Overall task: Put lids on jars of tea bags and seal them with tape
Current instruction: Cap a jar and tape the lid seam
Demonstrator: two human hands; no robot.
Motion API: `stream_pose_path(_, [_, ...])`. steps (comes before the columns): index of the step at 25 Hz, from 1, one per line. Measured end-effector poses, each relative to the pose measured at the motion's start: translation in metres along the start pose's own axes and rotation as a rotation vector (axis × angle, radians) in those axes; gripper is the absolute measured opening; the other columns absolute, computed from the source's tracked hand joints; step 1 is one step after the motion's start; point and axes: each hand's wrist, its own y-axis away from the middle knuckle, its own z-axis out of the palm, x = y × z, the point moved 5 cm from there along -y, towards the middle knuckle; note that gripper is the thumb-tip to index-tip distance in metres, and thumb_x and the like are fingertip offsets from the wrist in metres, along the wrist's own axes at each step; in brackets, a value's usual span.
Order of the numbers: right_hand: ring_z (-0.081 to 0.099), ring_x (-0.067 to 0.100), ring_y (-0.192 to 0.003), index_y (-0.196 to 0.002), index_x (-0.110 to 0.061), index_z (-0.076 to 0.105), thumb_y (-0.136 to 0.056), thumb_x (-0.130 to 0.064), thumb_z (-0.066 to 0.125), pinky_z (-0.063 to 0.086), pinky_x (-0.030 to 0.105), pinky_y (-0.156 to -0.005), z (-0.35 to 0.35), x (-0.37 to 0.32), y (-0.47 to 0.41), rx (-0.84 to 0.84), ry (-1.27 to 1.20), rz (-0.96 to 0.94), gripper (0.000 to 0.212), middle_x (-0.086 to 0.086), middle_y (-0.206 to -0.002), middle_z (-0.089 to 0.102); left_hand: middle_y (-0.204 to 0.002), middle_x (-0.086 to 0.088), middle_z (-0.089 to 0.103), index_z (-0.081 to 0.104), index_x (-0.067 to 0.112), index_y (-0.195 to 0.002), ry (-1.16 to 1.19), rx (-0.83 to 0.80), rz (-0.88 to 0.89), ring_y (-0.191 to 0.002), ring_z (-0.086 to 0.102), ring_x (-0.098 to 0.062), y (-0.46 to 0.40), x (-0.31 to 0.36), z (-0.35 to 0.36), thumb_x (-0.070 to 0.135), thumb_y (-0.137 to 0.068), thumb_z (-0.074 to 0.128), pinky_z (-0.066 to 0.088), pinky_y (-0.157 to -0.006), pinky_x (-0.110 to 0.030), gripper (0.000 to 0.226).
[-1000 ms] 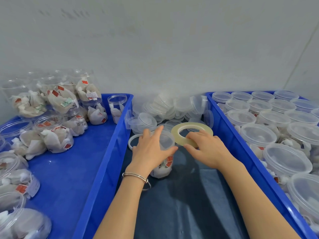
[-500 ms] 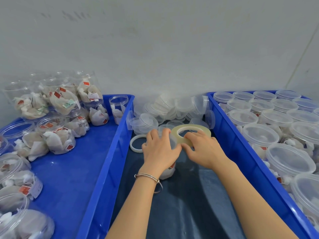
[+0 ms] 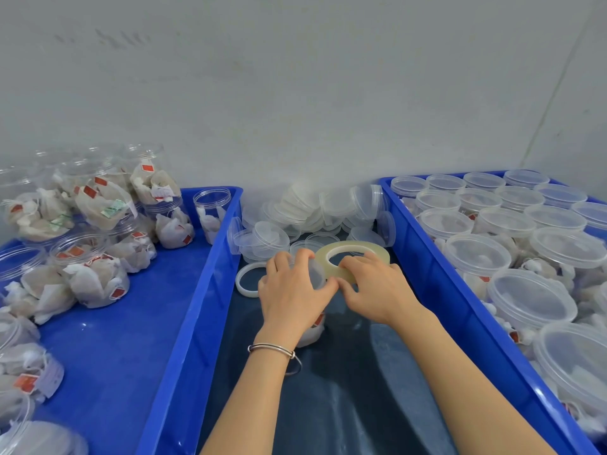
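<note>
— Jar [image 3: 313,326] of tea bags: where does it stand?
— On the dark blue cloth [image 3: 345,405] between the two blue plastic crates, under the left hand [image 3: 292,297]. It is a clear, round plastic tub; crumpled white paper sachets with a small red tag show through its wall below the palm.
— And the hands?
— The left hand lies over the jar's translucent lid [image 3: 315,274], fingers curled down round the rim and gripping it. The right hand [image 3: 377,290] pinches the roll of tape [image 3: 353,257], a flat, glossy, yellowish ring held tilted just beside the lid, thumb below and fingers over its edge. The two thumbs nearly meet at the lid's edge. A thin metal bangle [image 3: 276,351] hangs on the left wrist.
— What do the crates hold?
— The left crate [image 3: 184,323] carries open clear jars [image 3: 88,277], lidless, each stuffed with white tea bags and red tags; some are stacked at the back. The right crate [image 3: 460,310] is packed with jars already capped by frosted round lids [image 3: 532,297].
— Anything else between them?
— A loose heap of spare lids [image 3: 315,208], shallow and milky, piled against the grey wall, and a plain white ring [image 3: 246,280] lying flat on the cloth left of the jar.
</note>
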Motion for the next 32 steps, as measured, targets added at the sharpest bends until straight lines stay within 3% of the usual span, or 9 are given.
stream_pose_path(17, [0.034,0.007,-0.092,-0.114,-0.022,0.053,-0.094,-0.039,0.046,0.042,0.041,-0.084,0.000,0.001,0.001,-0.004,-0.023,0.019,0.028,-0.015,-0.094,0.043,-0.119,0.002,0.045,0.043,0.031,-0.126,-0.012,0.056,0.038,-0.116,0.040,-0.020,0.001,-0.001,0.002,0.065,-0.077,0.054,0.045,-0.089,-0.035,0.060])
stream_pose_path(24, [0.043,0.013,-0.101,-0.113,-0.022,0.052,-0.095,-0.041,0.043,0.040,0.041,-0.085,0.001,-0.003,0.003,-0.020,-0.002,0.040,0.028,-0.015,-0.094,0.043,-0.118,0.002,0.045,0.045,0.030,-0.125,-0.015,0.086,0.031,-0.116,0.040,-0.019,0.002,0.000,0.000,0.060,-0.081,0.055,0.046,-0.086,-0.035,0.054])
stream_pose_path(29, [0.036,0.014,-0.087,-0.100,-0.022,0.047,-0.098,-0.044,0.034,0.034,0.038,-0.074,-0.001,-0.011,0.014,0.026,0.149,0.117,0.026,-0.010,-0.092,0.049,-0.120,0.001,0.046,0.046,0.029,-0.125,-0.020,0.085,0.021,-0.116,0.041,-0.020,-0.001,0.000,0.000,0.057,-0.083,0.056,0.047,-0.085,-0.035,0.051])
stream_pose_path(32, [0.035,0.014,-0.087,-0.094,-0.021,0.041,-0.100,-0.044,0.029,0.036,0.040,-0.076,-0.004,-0.018,0.022,0.032,0.187,0.200,0.026,-0.007,-0.094,0.050,-0.123,0.001,0.046,0.046,0.029,-0.127,0.004,0.057,0.018,-0.118,0.040,-0.020,0.000,0.001,0.002,0.053,-0.083,0.058,0.044,-0.086,-0.034,0.052])
